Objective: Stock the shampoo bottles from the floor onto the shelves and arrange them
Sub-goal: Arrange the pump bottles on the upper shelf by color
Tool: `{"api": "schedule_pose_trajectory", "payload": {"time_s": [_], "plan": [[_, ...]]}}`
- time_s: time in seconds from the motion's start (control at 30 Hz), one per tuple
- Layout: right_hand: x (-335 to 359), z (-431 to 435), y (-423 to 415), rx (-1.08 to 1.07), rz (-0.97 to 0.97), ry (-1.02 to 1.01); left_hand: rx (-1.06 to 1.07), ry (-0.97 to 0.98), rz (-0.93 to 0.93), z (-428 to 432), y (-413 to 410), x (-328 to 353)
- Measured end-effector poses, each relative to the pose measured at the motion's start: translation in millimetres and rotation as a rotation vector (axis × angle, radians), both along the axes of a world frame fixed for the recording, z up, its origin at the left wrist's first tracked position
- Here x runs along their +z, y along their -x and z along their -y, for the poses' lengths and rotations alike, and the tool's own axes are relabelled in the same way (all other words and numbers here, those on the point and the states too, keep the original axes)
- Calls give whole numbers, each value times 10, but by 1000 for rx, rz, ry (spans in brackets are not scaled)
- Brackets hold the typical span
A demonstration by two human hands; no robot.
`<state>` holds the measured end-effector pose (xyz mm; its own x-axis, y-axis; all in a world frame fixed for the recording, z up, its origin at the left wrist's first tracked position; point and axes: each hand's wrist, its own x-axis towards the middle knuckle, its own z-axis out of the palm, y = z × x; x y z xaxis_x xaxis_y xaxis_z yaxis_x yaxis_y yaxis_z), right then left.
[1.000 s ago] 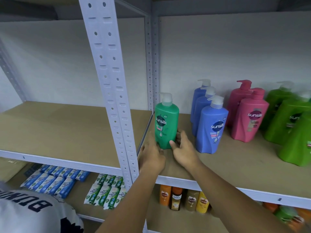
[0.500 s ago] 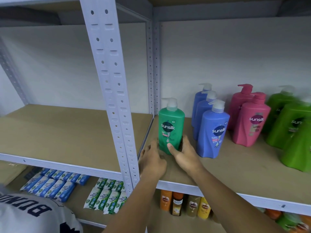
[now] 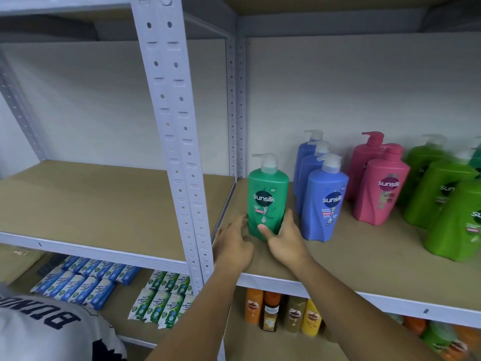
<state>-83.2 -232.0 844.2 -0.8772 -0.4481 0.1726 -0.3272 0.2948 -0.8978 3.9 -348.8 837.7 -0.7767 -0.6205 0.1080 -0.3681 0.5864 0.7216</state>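
Two hands of mine are by the smooth green plastic bottle (image 3: 268, 199), standing near the left edge of the brown shelf (image 3: 364, 256). My right hand (image 3: 286, 241) wraps its rounded bottom; my left hand (image 3: 234, 243) is loose beside it.

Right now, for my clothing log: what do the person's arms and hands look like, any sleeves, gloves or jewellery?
The left hand and right hand are bare: no gloves, rings or watch show. The left forearm and right forearm show no sleeves. A white shirt with dark lettering shows at lower left.
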Motion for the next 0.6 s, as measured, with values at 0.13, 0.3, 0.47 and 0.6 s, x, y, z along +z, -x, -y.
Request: {"api": "schedule_pose_trajectory", "payload": {"time_s": [0.13,0.3,0.47,0.6], "plan": [[-6,-201,-141,-15,3,15,-99,52,1,-87,-119,30],[5,-659,-309,-25,-32,2,-316,178,-7,-312,-261,-42],[58,-1313,-372,-37,-18,-47,-453,135,-108,-735,-210,-101],[81,-1814,-354,-104,-29,-59,-568,61,-155,-1141,-13,-120]]}}
